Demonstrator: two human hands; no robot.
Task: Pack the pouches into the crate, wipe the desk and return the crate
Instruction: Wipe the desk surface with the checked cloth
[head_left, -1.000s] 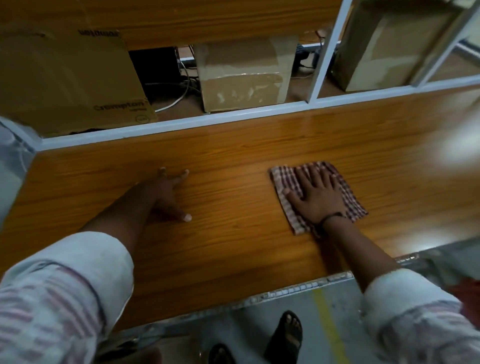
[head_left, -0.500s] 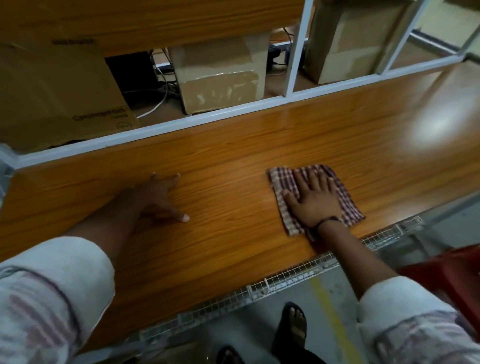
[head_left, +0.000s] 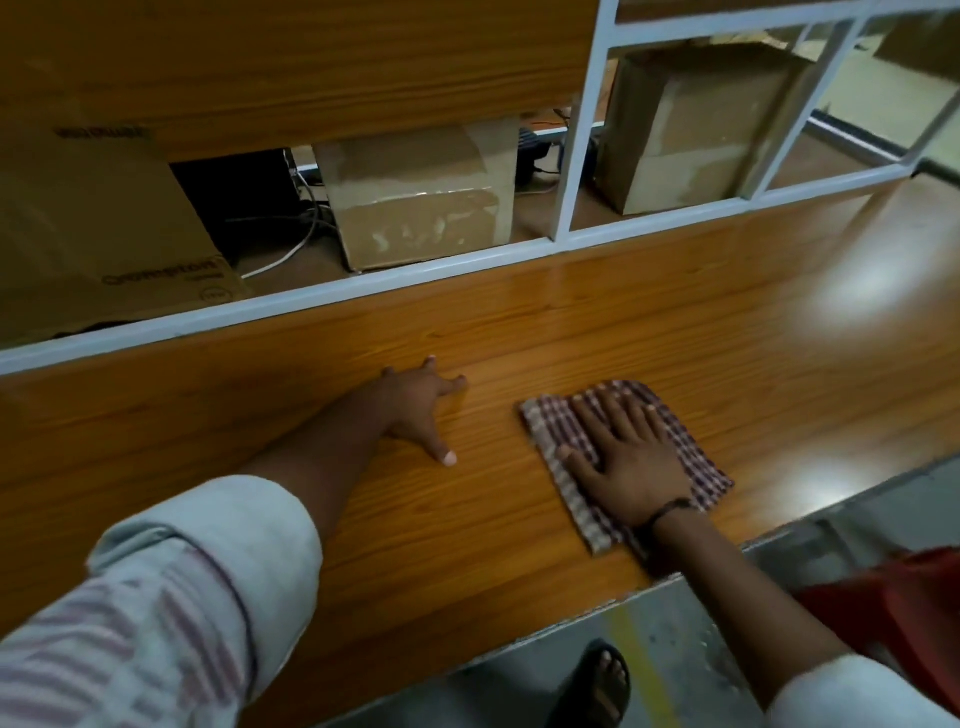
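Note:
A checked cloth lies flat on the wooden desk, right of centre. My right hand presses down on the cloth with fingers spread flat. My left hand rests on the bare desk to the left of the cloth, fingers apart, holding nothing. A red crate shows partly at the lower right, below the desk's front edge. No pouches are in view.
A white-framed partition runs along the desk's back edge. Behind it stand cardboard boxes and cables. A wooden panel hangs above. My sandalled foot is on the grey floor below the desk's front edge.
The view has swung to the right, bringing more of the red crate and the right partition into sight. Both hands sit closer together on the desk; the cloth stays under my right hand.

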